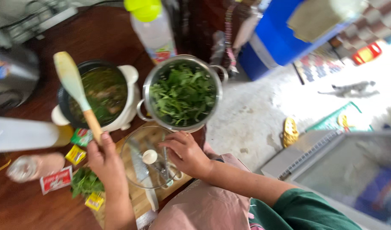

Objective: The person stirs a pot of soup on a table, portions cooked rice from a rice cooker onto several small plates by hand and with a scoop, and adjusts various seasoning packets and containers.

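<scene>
Now, left hand (102, 158): fist closed on the ladle (77, 94), bowl raised above the pot (97, 96).
Right hand (185, 152): fingers loosely curled on the glass lid (136, 164), no firm grasp.
Colander (182, 93): greens at 12 o'clock from right hand.

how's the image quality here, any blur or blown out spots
Head view: the whole frame is soft with motion blur, worst at the wooden spoon in the left hand and the objects at the left edge; the sunlit floor at upper right is washed out; the metal pot of greens and the right hand by the glass lid read clearest.
</scene>
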